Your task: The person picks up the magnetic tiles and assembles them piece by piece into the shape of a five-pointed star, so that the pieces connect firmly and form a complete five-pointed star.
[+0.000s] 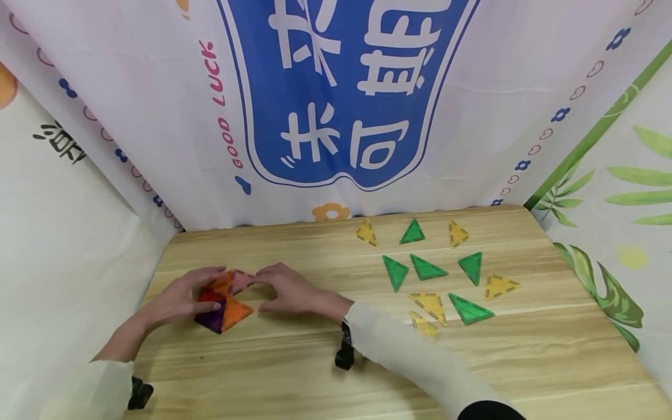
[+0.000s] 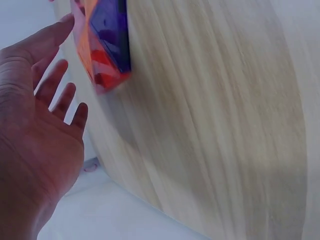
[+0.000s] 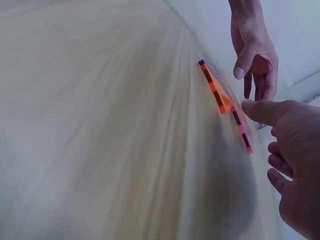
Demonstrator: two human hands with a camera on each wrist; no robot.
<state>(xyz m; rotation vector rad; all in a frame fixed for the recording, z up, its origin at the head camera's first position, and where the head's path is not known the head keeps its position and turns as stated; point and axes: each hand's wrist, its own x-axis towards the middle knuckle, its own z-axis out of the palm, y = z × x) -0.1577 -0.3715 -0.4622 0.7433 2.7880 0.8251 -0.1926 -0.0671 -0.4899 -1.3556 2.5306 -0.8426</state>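
Note:
A cluster of see-through triangular magnetic tiles lies on the left of the table: a purple tile [image 1: 212, 321], an orange tile [image 1: 236, 314] and a pink tile [image 1: 240, 281], with a red tile [image 2: 106, 72] in the left wrist view. My left hand [image 1: 181, 296] spreads over the cluster's left side, its thumb reaching across the purple tile and its fingertips along the back. Opposite it, my right hand [image 1: 291, 290] has its fingertips right at the pink tile's outer corner. Its thumb lies apart, near the orange tile's tip. Parts of the cluster hide under the left hand.
On the right of the wooden table [image 1: 294, 373] lie several loose green tiles [image 1: 471, 309] and yellow tiles [image 1: 501, 286]. A printed cloth [image 1: 184, 146] hangs along the back edge. The right sleeve [image 1: 415, 356] crosses the table's front.

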